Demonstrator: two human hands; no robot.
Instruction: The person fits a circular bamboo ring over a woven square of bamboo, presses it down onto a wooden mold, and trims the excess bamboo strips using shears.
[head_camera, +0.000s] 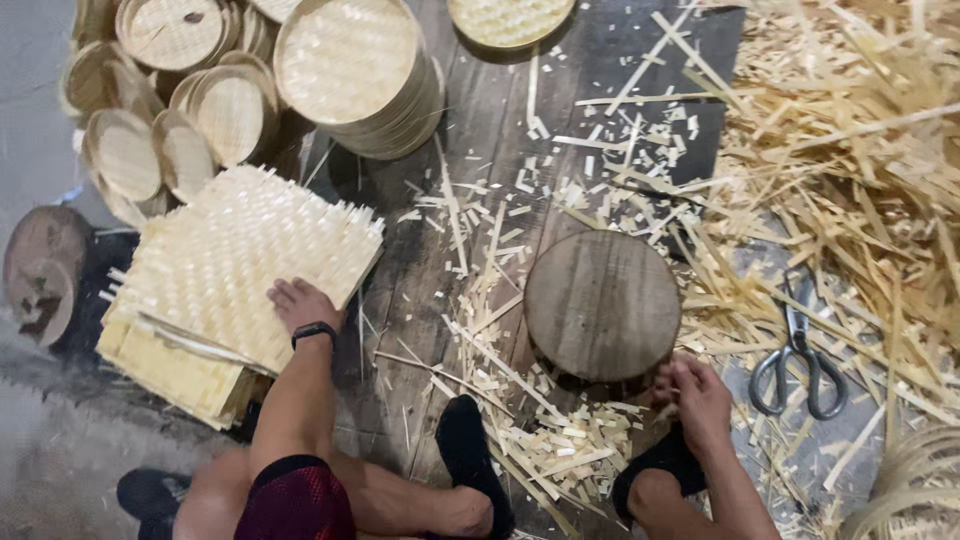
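Observation:
My left hand (300, 303) rests flat on the near edge of a stack of square woven bamboo mats (225, 270), fingers on the top mat; a dark band sits on that wrist. My right hand (697, 395) is down at the near rim of a round wooden block (602, 303), fingers curled against its edge and touching it. I cannot tell whether that hand grips anything. My legs and dark-socked feet (468, 460) lie below, between the two hands.
Stacks of round woven bamboo lids (350, 75) stand at the back left, one more disc (508, 18) at the top. Grey scissors (798, 352) lie right of the block. Loose bamboo strips (850, 170) cover the right side, offcuts (560, 450) the floor. A wooden stump (42, 270) sits far left.

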